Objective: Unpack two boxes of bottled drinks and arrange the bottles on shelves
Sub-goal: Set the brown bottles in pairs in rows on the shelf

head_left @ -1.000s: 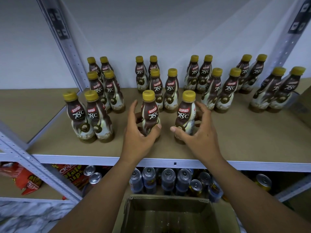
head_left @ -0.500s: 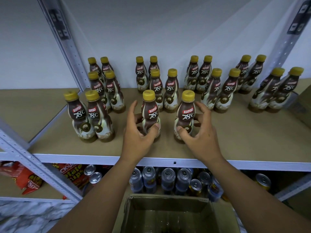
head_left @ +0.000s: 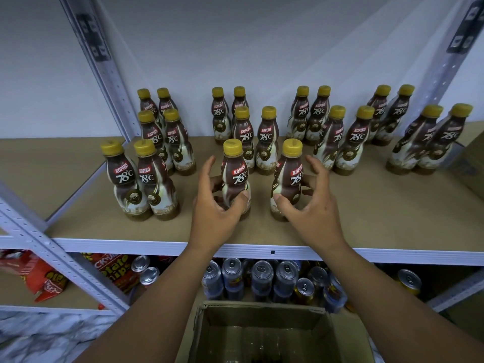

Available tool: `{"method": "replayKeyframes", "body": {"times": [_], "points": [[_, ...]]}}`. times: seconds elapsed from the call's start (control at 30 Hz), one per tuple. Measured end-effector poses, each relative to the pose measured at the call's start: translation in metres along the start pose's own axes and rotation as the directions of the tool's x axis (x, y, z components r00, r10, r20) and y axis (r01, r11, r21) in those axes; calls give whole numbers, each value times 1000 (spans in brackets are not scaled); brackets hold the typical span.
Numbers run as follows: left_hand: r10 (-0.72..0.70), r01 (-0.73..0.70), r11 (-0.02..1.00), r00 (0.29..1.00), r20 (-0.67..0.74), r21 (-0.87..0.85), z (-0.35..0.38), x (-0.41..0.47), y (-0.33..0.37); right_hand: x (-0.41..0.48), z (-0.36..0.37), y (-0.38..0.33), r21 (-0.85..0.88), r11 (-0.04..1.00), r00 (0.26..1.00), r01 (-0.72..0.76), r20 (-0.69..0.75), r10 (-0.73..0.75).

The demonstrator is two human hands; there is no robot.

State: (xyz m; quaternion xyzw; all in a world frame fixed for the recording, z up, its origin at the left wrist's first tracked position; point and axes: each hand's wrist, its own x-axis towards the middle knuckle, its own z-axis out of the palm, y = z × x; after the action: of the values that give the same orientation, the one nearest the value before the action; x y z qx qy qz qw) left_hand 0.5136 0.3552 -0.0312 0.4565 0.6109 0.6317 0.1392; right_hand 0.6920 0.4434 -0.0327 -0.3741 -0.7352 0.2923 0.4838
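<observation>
Near the front edge of the matte brown shelf board (head_left: 392,218), the left hand (head_left: 217,208) curls round a waisted, yellow-capped Kopiko bottle (head_left: 234,176); the right hand (head_left: 311,205) curls round a second bottle (head_left: 289,176) just beside it.

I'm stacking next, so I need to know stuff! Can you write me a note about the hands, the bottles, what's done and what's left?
Left hand holds the left front bottle; right hand holds the right front bottle.
Both stand on the shelf.
Done: the other bottles stand in pairs behind and beside.
Left: let go and line up this pair; the box below shows no bottles, so a second box may remain.
</observation>
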Motion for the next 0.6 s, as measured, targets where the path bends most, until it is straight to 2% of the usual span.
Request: {"method": "replayKeyframes", "body": {"times": [0.6], "points": [[11,-11,1000,1000,-3,21,0,0,-1,1,1,2,-57,998,1000,2,-11,-3]]}}
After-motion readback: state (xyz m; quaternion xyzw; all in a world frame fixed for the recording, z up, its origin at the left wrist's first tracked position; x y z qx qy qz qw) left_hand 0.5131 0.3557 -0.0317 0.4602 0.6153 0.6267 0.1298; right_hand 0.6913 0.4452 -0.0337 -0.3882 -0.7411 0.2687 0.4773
